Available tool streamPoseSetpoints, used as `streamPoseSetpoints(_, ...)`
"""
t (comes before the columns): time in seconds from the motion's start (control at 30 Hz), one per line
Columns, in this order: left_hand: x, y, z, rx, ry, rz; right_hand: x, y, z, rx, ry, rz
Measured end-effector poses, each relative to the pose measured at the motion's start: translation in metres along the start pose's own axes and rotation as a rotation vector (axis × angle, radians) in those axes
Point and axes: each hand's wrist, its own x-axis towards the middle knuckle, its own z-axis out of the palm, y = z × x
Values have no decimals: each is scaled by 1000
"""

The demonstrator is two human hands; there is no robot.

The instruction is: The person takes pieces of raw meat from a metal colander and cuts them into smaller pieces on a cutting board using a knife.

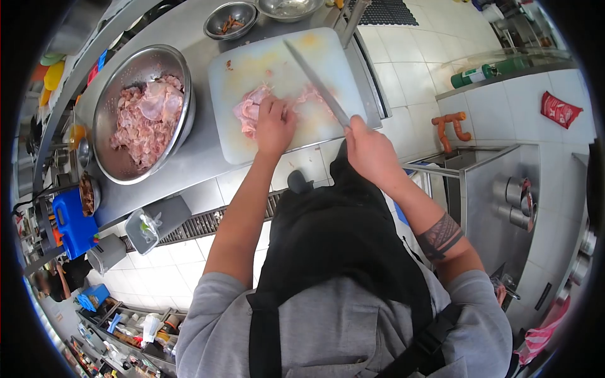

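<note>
My right hand is wrapped round the handle of a long knife. The blade slants up and left above the white cutting board. My left hand rests with bent fingers on a piece of raw chicken on the board, gripping its right side and hiding part of it. Thin pink meat scraps lie between the chicken and the blade. To the left of the board, a large perforated metal colander holds a heap of raw chicken pieces.
At the board's far edge stand a small metal bowl with brownish bits and another metal bowl. A blue jug and a grey bin are at lower left. The steel counter's edge runs before me.
</note>
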Motion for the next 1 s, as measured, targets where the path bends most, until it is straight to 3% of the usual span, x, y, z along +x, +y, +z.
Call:
streamPoseSetpoints(0.13, -2, -8, 4, -2, 4, -6, 0, 10, 30, 80, 141, -34)
streamPoseSetpoints(0.2, -2, -7, 3, 30, 17, 32, 2, 29, 46, -136, -209, 33)
streamPoseSetpoints(0.47, -1, -5, -1, 37, 7, -46, 3, 16, 31, -112, -155, 82)
streamPoseSetpoints(0.57, 5, 3, -7, -154, 11, -121, 7, 29, 40, -111, -145, 35)
streamPoseSetpoints(0.67, 10, 6, -15, -76, -48, -263, 10, 42, 34, -90, -112, 61)
streamPoseSetpoints(0.73, 19, 9, -19, 73, -310, -269, 11, 42, 29, -61, -73, 108)
streamPoseSetpoints(0.77, 25, 11, -19, 74, -309, -268, 9, 41, 27, -54, -84, 92)
streamPoseSetpoints(0.83, 36, 15, -16, -107, -442, -481, 3, 40, 25, -48, -89, 77)
streamPoseSetpoints(1.0, 22, 18, -19, -15, -292, -313, -20, 21, 26, 25, -122, 76)
